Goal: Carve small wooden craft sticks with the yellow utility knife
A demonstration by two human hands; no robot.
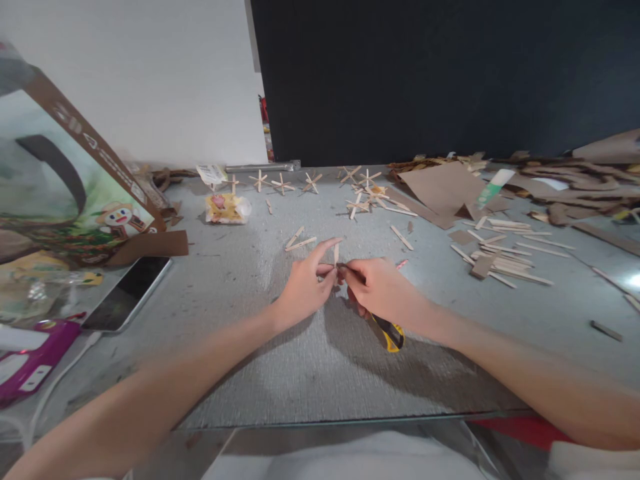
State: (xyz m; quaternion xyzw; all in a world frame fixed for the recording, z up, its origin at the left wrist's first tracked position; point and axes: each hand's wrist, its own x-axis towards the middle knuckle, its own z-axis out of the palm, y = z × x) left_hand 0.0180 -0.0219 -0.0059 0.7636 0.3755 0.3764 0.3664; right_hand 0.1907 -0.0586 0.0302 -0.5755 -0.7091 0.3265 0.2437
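Observation:
Just right of the table's middle, my two hands meet. My left hand [306, 283] is closed, with thumb and fingers around a short, pale wooden craft stick [337, 252] that points upward. My right hand [383, 287] is also closed, its fingertips pinched at the lower part of that stick on something small and dark that I cannot make out. From under the right palm juts the yellow and black handle of a utility knife [394, 337]; its blade end is hidden. Just beyond my left hand lie craft sticks joined in a V [299, 241].
Several star-shaped stick pieces [281, 185] stand along the back. Loose sticks [515, 263], brown cardboard [435, 190] and a green-white tube [495, 189] lie to the right. At left are a phone [127, 293], a purple device [37, 360], a printed box [75, 167] and a yellow packet [226, 209].

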